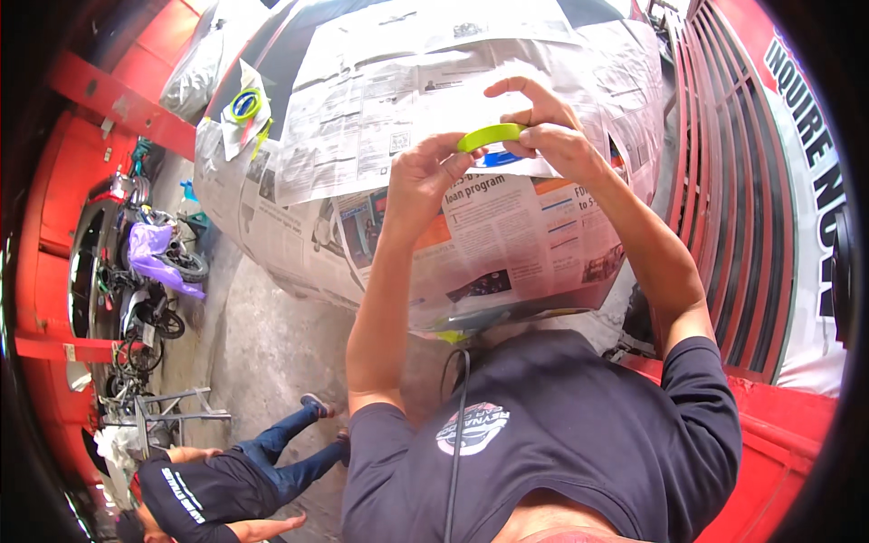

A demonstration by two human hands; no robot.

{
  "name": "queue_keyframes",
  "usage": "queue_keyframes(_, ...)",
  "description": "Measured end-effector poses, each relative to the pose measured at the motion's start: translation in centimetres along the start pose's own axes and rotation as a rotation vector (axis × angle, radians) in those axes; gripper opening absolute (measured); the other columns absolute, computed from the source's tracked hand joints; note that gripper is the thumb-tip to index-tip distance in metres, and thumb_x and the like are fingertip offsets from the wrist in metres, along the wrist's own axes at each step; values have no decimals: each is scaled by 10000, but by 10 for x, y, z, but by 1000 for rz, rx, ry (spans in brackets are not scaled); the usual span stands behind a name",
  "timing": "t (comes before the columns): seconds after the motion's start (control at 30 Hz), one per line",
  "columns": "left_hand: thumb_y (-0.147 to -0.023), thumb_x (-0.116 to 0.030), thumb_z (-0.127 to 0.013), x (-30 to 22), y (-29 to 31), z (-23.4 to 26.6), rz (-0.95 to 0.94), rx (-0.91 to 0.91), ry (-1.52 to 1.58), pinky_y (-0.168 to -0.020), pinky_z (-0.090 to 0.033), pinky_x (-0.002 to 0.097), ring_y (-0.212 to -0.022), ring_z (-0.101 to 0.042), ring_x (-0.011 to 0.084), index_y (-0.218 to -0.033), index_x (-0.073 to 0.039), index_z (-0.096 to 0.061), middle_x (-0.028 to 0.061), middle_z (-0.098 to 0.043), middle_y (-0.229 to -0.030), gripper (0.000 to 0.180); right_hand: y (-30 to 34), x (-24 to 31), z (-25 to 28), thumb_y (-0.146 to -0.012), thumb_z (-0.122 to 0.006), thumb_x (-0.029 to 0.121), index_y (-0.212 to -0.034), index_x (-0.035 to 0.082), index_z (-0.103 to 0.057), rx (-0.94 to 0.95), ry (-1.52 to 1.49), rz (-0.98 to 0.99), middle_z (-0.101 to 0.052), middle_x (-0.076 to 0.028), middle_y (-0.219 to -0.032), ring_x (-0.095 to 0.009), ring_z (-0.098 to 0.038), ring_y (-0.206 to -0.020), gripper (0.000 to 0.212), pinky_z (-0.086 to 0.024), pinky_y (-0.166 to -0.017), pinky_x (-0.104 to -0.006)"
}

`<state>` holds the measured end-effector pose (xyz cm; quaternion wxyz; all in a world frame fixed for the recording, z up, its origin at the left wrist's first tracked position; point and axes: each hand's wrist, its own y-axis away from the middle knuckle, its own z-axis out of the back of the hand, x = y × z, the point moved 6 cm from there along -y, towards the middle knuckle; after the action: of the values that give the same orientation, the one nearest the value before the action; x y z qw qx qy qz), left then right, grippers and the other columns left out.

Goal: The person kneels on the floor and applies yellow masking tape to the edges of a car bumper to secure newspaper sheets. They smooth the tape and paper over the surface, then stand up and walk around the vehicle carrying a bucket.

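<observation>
Up in front of the chest, in the head view, both bare hands meet on a roll of yellow-green tape [489, 137]. The left hand [425, 172] pinches the roll's left end between thumb and fingers, closed on it. The right hand [548, 131] grips the roll's right end, thumb and curled fingers around it, index finger arched above. A bit of blue shows just beneath the roll, between the two hands; what it belongs to is unclear. The roll is held in the air just before a car body [434, 90] wrapped in sheets of newspaper [507, 235], whose pages cover the panel from top to lower edge. A second yellow-green tape roll [244, 105] sits on the papered surface at the upper left, well apart from the hands. Red metal framing [724, 181] with bars stands at the right. At the left, parked motorcycles [136, 262] stand on the concrete floor [272, 335]. At the lower left another person [217, 484] in a dark shirt and jeans crouches, apart from the hands.
</observation>
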<state>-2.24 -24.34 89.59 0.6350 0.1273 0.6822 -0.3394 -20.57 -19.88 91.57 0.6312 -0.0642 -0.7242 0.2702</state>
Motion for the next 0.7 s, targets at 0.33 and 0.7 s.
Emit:
queue_keyframes(0.33,-915,37,-709,11,24,12,-86,-209,146,-891,-530,282,-984,-667,137,-1203,49,-682,101,-732,-1034,290,3,0,-13,-1032,-593,115,-1301,32,-669,-39,695,193,-698,-86,-1203,-162,-636,-1141,292,-522,-976,-307)
queue_keyframes(0.7,-872,75,-732,-11,43,3,-8,-322,42,-815,-549,245,-886,-678,110,-1248,62,-688,98,-748,-993,379,6,7,-36,-915,-711,138,-1174,92,-728,-320,805,156,-694,-143,-1151,-244,-692,-1007,263,-591,-800,-365)
